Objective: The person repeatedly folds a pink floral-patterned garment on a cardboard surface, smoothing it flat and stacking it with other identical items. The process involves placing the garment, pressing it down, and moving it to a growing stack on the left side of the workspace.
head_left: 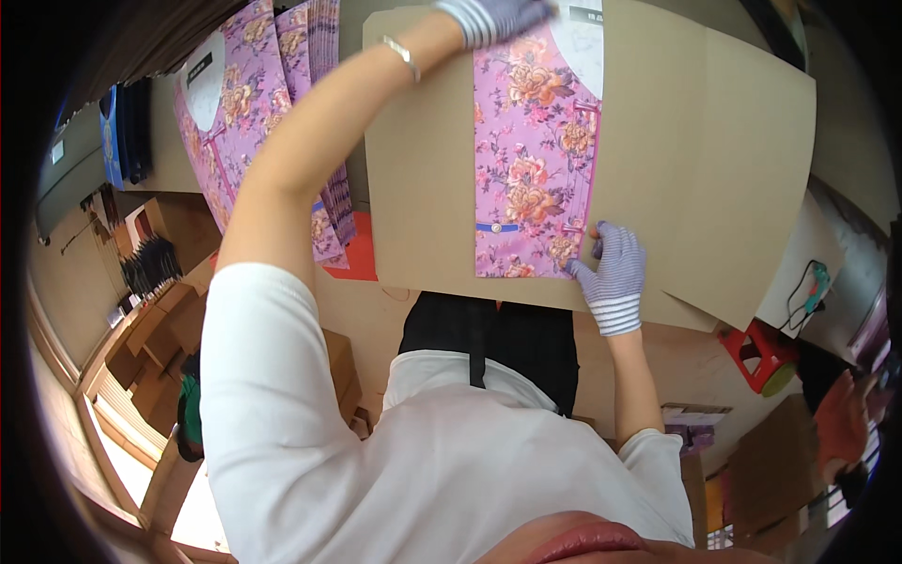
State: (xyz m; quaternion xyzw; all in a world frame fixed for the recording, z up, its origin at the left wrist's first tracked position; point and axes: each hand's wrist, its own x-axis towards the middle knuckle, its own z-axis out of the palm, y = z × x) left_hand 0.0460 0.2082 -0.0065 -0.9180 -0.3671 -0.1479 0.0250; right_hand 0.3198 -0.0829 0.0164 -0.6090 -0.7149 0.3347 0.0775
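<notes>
A flat pink floral piece (526, 179), shaped like the front of a folded garment, lies lengthwise on a brown cardboard sheet (705, 188). It has a white rounded neck area, a magenta trimmed edge and a short blue band; whether it is cloth or printed card I cannot tell. My left hand (498, 19), in a lilac knit glove, reaches over its far end, fingers stretched to the right and slightly blurred. At its near right corner, my right hand (615, 268), gloved alike, rests with the thumb on the edge and the fingers apart from it.
More matching pink floral pieces (249, 103) lie in an overlapping stack at the left, beside a red surface (357, 254). A red plastic stool (759, 357) stands below the right end of the table. A teal-handled tool (817, 282) lies on the right; another person (841, 423) is at far right.
</notes>
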